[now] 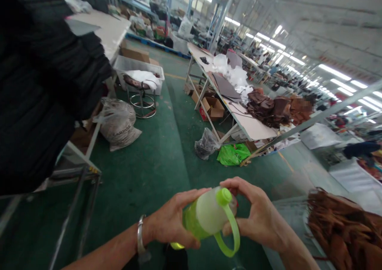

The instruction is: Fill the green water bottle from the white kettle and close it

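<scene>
I hold a green and frosted plastic bottle point(205, 218) tilted in front of me, above the green floor. My left hand point(171, 222) wraps around its green body; a metal bangle sits on that wrist. My right hand point(256, 218) grips the lid end of the bottle, with fingers curled over the green cap point(224, 196). A green loop handle point(231, 238) hangs down from the lid between my hands.
A tall stack of black fabric point(38, 87) fills the left on a table. A long white table point(247, 122) with brown leather pieces point(268, 108) runs at centre right. Bags point(117, 124), a stool point(141, 92), boxes and a green sack point(232, 154) lie on the floor. More brown pieces point(343, 234) are piled at bottom right.
</scene>
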Demonstrator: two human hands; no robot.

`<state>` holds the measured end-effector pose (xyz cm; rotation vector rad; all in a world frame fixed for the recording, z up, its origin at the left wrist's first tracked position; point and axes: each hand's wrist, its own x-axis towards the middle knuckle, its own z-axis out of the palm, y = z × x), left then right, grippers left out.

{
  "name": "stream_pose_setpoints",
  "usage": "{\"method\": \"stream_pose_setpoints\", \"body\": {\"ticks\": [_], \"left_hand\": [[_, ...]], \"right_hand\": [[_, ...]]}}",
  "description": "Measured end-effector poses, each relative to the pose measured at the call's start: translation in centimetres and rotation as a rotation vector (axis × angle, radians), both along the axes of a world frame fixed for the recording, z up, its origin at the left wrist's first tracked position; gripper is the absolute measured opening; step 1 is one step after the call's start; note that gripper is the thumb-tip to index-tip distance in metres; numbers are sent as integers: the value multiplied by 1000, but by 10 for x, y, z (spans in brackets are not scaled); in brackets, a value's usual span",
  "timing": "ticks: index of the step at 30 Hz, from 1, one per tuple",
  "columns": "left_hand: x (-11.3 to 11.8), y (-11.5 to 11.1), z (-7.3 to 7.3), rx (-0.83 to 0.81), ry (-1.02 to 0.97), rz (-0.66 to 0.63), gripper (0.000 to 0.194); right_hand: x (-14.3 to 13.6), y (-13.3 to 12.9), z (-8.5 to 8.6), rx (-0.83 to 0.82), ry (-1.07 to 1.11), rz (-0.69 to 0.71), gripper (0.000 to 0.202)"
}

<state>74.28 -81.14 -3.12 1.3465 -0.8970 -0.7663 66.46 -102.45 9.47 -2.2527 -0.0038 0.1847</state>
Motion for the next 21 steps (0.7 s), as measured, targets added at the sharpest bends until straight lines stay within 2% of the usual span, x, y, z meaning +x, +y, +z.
{"method": "stream_pose_setpoints", "body": {"ticks": [3,7,10,12,15,17,21], "left_hand": [[29,-22,-3,-15,0,90,97],[74,-60,1,-22,74,53,92],[104,-91,5,-20,158,-3,93],[120,-110,4,-19,163,51,95],[140,-134,-2,18,115,213,98],[152,-146,-5,19,108,261,98],[183,-165,-4,-27,221,157,96]], "right_hand": [[32,-22,-5,51,39,-44,60],[84,-75,-7,221,118,204,70],[129,-116,-17,377,139,357,75],[158,-138,-27,414,124,368,80],[196,-167,-41,423,96,357,93],[219,-185,-47,487,150,417,98],[264,-212,-55,629,297,530,88]]}}
